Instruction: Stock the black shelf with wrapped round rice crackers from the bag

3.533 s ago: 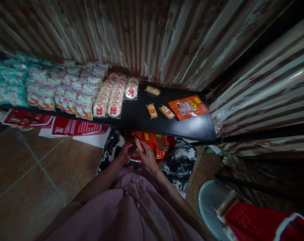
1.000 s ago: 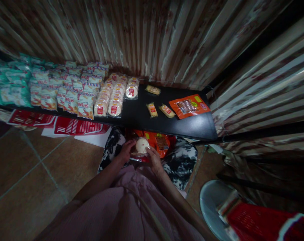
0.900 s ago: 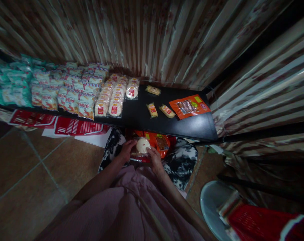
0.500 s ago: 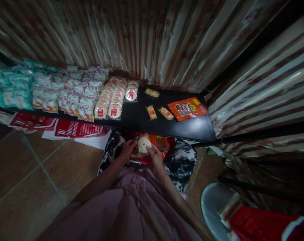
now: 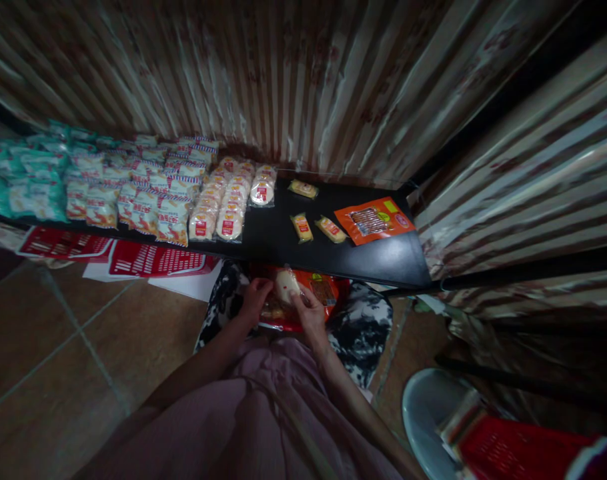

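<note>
My right hand [image 5: 309, 310] pinches a clear-wrapped round white rice cracker [image 5: 285, 285], thumb on its face, which carries a small red mark. It is held tilted over a red basket [image 5: 288, 327] on my lap. Just left of the cracker, my left hand [image 5: 256, 300] is closed, fingertips together; whether they grip the wrapper's edge is too dim to tell. Inside the basket lie an orange packet [image 5: 328, 291] and some small wrapped pieces, partly covered by the cracker and my hands.
A black shelf [image 5: 268, 230] ahead bears teal packets [image 5: 36, 180], white snack bags [image 5: 143, 187], rows of wrapped crackers [image 5: 231, 203], small yellow packets [image 5: 302, 227] and an orange packet [image 5: 375, 221]. Red baskets [image 5: 156, 259] are below left; a grey tub [image 5: 426, 420] is lower right.
The cracker in my right hand has turned from facing up flat to a more tilted, narrower view. My left hand stays nearly in place, now slightly apart from the cracker's disc.
</note>
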Available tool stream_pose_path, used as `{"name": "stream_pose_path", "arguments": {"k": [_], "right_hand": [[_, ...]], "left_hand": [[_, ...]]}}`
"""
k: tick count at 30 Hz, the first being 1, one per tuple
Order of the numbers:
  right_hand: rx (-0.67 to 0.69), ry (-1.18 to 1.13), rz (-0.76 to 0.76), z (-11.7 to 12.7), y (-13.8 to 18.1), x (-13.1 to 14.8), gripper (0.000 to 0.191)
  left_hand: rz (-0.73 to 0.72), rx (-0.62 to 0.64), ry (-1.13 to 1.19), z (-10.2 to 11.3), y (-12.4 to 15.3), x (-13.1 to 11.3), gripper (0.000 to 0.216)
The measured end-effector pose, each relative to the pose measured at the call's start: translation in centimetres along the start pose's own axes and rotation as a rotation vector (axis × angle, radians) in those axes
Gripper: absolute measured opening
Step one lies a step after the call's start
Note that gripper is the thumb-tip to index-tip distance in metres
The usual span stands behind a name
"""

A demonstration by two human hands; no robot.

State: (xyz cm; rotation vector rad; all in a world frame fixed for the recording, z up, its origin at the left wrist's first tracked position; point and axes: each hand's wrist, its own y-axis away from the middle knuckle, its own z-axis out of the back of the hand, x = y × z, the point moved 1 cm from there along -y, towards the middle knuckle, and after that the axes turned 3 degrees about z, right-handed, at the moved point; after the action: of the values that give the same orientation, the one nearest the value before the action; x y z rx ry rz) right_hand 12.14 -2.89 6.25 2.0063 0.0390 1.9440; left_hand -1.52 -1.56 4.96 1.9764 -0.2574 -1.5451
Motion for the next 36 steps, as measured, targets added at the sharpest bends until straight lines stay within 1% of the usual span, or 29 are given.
{"name": "stream_pose_path", "arguments": {"k": [6,8,11,16,20,24,28,32,34,36], "right_hand": [[0.033,0.339,0.336,0.0,0.1,0.3,0.036],[0.041,0.447,0.428,0.0,0.4,0.6,0.034],[0.057,0.578,0.528,-0.2,0.9,0.7,0.036],[0.071,0.716,0.599,-0.6,1.4,-0.1,0.043],[0.084,0.793,0.626,-0.8,1.8,-0.6,0.043],[0.088,0.849,0.648,-0.9,2.2,-0.7,0.046],[0.115,0.836,0.678,-1.0,2.4,-0.7,0.053],[0.160,0.765,0.688,-1.0,2.6,-0.4,0.058],[0.181,0.727,0.684,-0.9,2.7,-0.1,0.056],[0.193,0.695,0.679,-0.7,2.8,0.3,0.051]], "left_hand": [[0.040,0.229,0.106,-0.9,1.6,-1.0,0.035],[0.043,0.273,0.125,-1.2,2.1,-1.4,0.038],[0.051,0.294,0.140,-1.6,2.5,-1.6,0.041],[0.045,0.263,0.111,-1.7,2.3,-1.4,0.040],[0.050,0.258,0.073,-1.6,2.3,-1.2,0.038],[0.055,0.212,0.072,-1.7,2.6,-1.4,0.035],[0.086,0.169,0.088,-1.7,2.8,-1.7,0.036],[0.085,0.136,0.126,-1.6,2.6,-1.7,0.035],[0.084,0.117,0.151,-1.5,2.3,-1.5,0.034],[0.091,0.086,0.172,-1.5,2.0,-1.3,0.034]]}}
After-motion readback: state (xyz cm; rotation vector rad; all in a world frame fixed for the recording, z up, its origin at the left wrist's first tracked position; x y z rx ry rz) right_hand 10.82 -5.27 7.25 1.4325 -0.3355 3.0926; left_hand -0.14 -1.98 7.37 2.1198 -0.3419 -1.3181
